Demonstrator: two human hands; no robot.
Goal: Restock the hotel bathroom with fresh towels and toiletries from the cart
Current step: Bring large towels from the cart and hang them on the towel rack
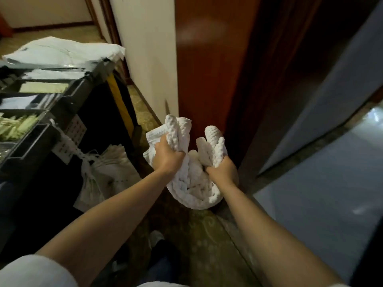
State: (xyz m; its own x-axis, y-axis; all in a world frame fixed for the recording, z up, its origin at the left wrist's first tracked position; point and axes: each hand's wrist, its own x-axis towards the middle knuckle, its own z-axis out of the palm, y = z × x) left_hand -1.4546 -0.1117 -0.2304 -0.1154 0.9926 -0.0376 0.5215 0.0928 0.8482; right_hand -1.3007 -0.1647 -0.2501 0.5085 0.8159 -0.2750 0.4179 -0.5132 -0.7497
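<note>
A white waffle-textured towel (pixel 192 187) hangs bunched between both hands in front of me, above the patterned carpet. My left hand (pixel 166 157) grips its left end, which sticks up past the fingers. My right hand (pixel 222 169) grips the right end the same way. The middle of the towel sags below the hands. The dark housekeeping cart (pixel 62 112) stands at my left, with folded white linen (pixel 62 51) on its top and trays of small pale items (pixel 18 125) along its near side.
A white sack (pixel 107 175) hangs off the cart's end by a cord. A white wall corner (pixel 151 59) and a red-brown wooden door frame (pixel 209 69) stand straight ahead. At the right, a doorway opens onto a glossy pale tiled floor (pixel 323 183).
</note>
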